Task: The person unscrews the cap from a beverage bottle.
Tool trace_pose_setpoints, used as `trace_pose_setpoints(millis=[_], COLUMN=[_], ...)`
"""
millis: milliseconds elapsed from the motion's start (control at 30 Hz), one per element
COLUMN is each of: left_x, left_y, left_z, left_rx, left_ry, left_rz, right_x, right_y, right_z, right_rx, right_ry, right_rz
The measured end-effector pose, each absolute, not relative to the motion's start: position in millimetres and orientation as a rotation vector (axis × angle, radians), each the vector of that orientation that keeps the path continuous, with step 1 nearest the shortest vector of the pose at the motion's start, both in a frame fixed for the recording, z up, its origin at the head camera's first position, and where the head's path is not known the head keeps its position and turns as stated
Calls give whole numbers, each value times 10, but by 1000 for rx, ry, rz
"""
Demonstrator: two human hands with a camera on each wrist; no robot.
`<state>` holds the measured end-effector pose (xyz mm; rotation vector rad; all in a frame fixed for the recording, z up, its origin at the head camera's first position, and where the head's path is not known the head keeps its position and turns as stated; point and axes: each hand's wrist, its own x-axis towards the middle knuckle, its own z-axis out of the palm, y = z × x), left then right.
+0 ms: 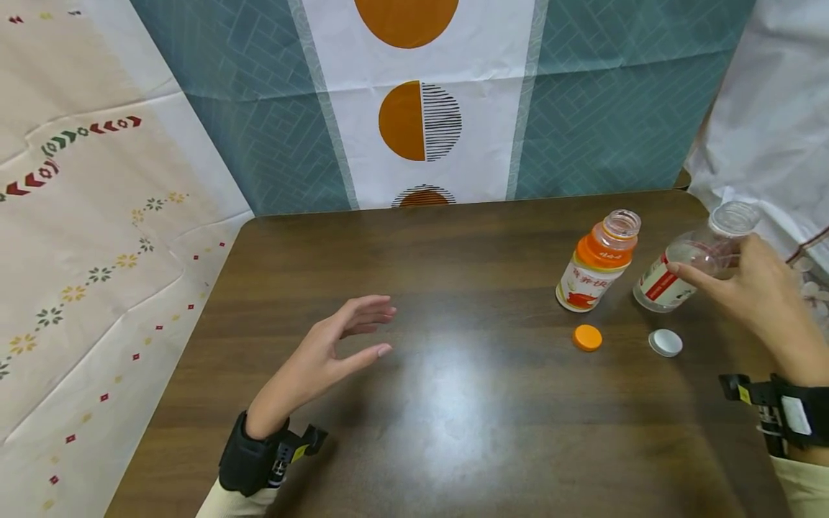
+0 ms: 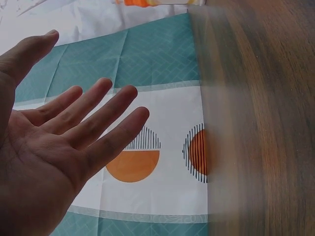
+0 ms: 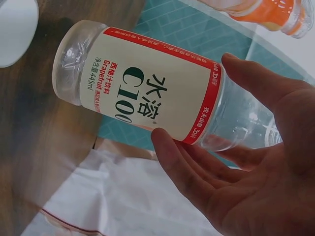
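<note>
On the right of the table, my right hand [image 1: 760, 291] is round the upper part of a clear plastic bottle [image 1: 686, 267]. In the right wrist view, the thumb lies along one side of the bottle [image 3: 142, 86] and the fingers along the other. Its cream and red label reads C100, and its mouth is uncapped. Just left of it stands an uncapped bottle with an orange and white label [image 1: 596, 266]. An orange cap [image 1: 587, 337] and a white cap [image 1: 665, 343] lie in front of the bottles. My left hand [image 1: 330, 345] holds nothing, fingers extended above the table.
The dark wooden table [image 1: 414, 432] meets a teal and white patterned cloth [image 1: 583, 129] at its far edge. White cloth [image 1: 777, 108] hangs at the right, close behind the clear bottle. A flower-patterned cloth [image 1: 116, 288] borders the left side.
</note>
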<state>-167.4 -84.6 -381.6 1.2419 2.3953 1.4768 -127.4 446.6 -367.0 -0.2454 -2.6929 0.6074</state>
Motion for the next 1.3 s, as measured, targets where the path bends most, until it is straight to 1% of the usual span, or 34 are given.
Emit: trace_pose_setpoints(millis=[567, 1300], left_x=[-1713, -1725], left_y=[-858, -862], left_z=[-3832, -3849], left_rx=[1242, 1223], left_ry=[2393, 2403], left_rz=[1476, 1452], right_x=[-1323, -1322], right_y=[4465, 4475], right_z=[-3812, -3849], right_rx=[-254, -236], right_ry=[-2699, -2693], right_rz=[643, 643])
